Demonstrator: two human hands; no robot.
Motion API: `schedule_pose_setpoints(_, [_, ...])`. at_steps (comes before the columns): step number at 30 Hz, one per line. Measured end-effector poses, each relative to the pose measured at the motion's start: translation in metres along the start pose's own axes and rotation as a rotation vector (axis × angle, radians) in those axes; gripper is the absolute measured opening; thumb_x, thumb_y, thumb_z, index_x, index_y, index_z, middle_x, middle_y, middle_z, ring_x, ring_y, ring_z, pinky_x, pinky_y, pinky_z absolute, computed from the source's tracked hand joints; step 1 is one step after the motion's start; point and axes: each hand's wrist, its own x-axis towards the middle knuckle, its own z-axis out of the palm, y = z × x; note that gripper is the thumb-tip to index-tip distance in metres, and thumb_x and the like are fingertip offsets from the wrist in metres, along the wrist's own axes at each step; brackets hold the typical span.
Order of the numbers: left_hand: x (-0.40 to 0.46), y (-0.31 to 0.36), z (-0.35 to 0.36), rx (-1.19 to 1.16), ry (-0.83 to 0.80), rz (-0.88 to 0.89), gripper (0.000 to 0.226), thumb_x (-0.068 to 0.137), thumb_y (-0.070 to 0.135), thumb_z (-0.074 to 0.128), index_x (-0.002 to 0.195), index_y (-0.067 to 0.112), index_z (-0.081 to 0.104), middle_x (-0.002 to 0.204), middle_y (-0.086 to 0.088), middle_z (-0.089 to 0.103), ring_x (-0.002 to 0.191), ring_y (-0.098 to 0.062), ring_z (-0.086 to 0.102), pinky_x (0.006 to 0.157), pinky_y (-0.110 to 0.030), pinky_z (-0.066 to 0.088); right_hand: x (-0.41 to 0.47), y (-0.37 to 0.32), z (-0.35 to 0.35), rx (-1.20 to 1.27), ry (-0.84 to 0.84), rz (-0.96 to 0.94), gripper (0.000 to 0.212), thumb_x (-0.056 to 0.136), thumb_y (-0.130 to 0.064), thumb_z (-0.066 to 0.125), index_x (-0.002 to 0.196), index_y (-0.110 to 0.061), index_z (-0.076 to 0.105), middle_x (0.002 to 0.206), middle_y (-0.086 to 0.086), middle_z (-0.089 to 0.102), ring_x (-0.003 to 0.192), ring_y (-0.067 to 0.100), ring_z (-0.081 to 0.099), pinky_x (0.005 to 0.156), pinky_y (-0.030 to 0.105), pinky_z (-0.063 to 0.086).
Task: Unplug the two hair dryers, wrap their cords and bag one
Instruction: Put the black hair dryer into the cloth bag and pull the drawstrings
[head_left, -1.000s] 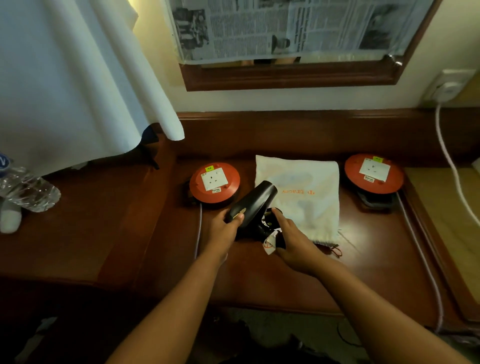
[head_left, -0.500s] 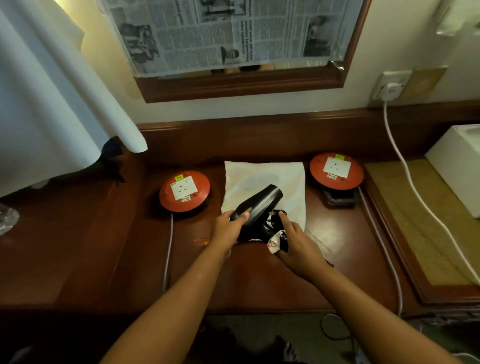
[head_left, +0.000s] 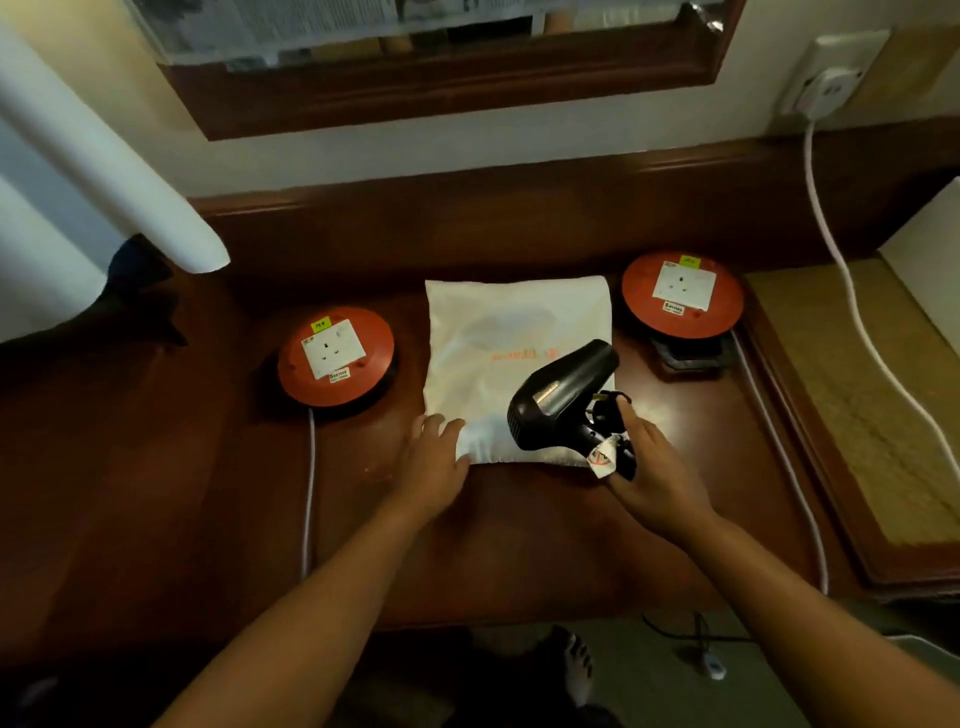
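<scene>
- Right hand (head_left: 655, 470) grips the black hair dryer (head_left: 563, 396) by its handle, above the white bag (head_left: 498, 332).
- Left hand (head_left: 434, 457), fingers relaxed, touches the bag's near-left corner on the counter (head_left: 208, 493).

Both bare forearms reached forward from the bottom of the view. The left hand (head_left: 435, 457) lay flat, fingers straight and slightly spread, palm down. The right hand (head_left: 649, 467) sat farther right, its fingers curled in a grip, thumb side turned toward the left.
</scene>
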Motion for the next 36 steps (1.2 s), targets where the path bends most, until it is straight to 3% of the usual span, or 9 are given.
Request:
schedule_pose_setpoints(5, [0.010,-0.023,0.019,0.252,-0.111,0.107,0.060,0.090,0.042,0.058,0.143,0.024,0.036,0.144,-0.007,0.035,0.135,-0.027,0.027,0.106,-0.038,0.028,0.004,0.009,0.006,-0.016,-0.016,0.016,0.087,0.086,-0.037,0.064,0.151,-0.026,0.008,0.142,0.004,0.044,0.113,0.021,0.057,0.071,0.027,0.046])
schedule_pose_setpoints(10, [0.022,-0.030,0.029,0.274,-0.069,0.156,0.031,0.096,0.029,0.050,0.126,0.021,0.052,0.124,-0.004,0.049,0.118,-0.024,0.044,0.093,-0.034,0.037,0.003,0.012,0.010,-0.018,-0.020,0.018,0.088,0.085,-0.036,0.065,0.151,-0.025,0.008,0.139,0.004,0.047,0.109,0.020,0.058,0.068,0.027,0.046])
schedule_pose_setpoints(16, [0.036,-0.027,0.025,-0.283,0.100,-0.021,0.027,0.097,0.021,0.048,0.094,0.005,0.071,0.097,-0.010,0.058,0.092,-0.028,0.054,0.079,-0.039,0.044,-0.010,0.009,0.010,-0.016,-0.056,-0.028,0.090,0.084,-0.033,0.068,0.150,-0.030,0.006,0.143,-0.003,0.042,0.102,0.013,0.059,0.062,0.026,0.052])
schedule_pose_setpoints(19, [0.040,-0.014,0.010,-0.521,0.159,-0.124,0.025,0.098,0.016,0.050,0.092,0.002,0.070,0.090,-0.008,0.058,0.083,-0.020,0.054,0.071,-0.029,0.038,-0.021,0.007,0.010,-0.041,-0.111,-0.087,0.095,0.083,-0.032,0.069,0.149,-0.032,0.000,0.144,-0.001,0.042,0.101,0.016,0.061,0.065,0.029,0.054])
schedule_pose_setpoints(23, [0.049,-0.007,-0.013,-0.704,0.186,-0.153,0.024,0.097,0.018,0.052,0.095,0.001,0.070,0.087,-0.010,0.064,0.082,-0.023,0.059,0.075,-0.035,0.046,-0.034,0.000,0.013,-0.071,-0.201,-0.242,0.097,0.079,-0.036,0.070,0.150,-0.033,0.004,0.140,0.002,0.048,0.099,0.021,0.063,0.064,0.028,0.055])
schedule_pose_setpoints(25, [0.053,-0.006,-0.022,-0.770,0.189,-0.163,0.025,0.097,0.020,0.053,0.099,0.002,0.070,0.085,-0.010,0.065,0.080,-0.021,0.059,0.074,-0.035,0.048,-0.037,-0.004,0.016,-0.091,-0.229,-0.322,0.090,0.080,-0.043,0.063,0.151,-0.029,0.009,0.142,0.000,0.047,0.096,0.020,0.064,0.060,0.024,0.048])
schedule_pose_setpoints(28, [0.055,-0.003,-0.033,-0.796,0.194,-0.133,0.025,0.098,0.022,0.052,0.100,0.005,0.070,0.085,-0.005,0.066,0.079,-0.014,0.059,0.071,-0.023,0.046,-0.033,-0.010,0.027,-0.099,-0.269,-0.381,0.088,0.084,-0.051,0.055,0.151,-0.034,0.001,0.144,-0.004,0.043,0.099,0.018,0.060,0.066,0.030,0.052])
schedule_pose_setpoints(33, [0.053,-0.005,-0.037,-0.775,0.224,-0.081,0.025,0.097,0.023,0.053,0.106,0.008,0.070,0.096,-0.009,0.067,0.090,-0.019,0.062,0.081,-0.030,0.048,-0.005,-0.022,0.039,-0.099,-0.235,-0.384,0.090,0.084,-0.046,0.061,0.149,-0.032,0.001,0.138,0.000,0.047,0.103,0.023,0.058,0.070,0.034,0.052])
schedule_pose_setpoints(36, [0.046,-0.010,-0.040,-0.757,0.252,-0.049,0.024,0.097,0.022,0.053,0.106,0.009,0.070,0.095,-0.007,0.064,0.086,-0.014,0.060,0.077,-0.019,0.046,0.014,-0.028,0.041,-0.094,-0.213,-0.360,0.088,0.085,-0.039,0.063,0.151,-0.027,0.005,0.138,0.003,0.047,0.101,0.023,0.059,0.066,0.031,0.047])
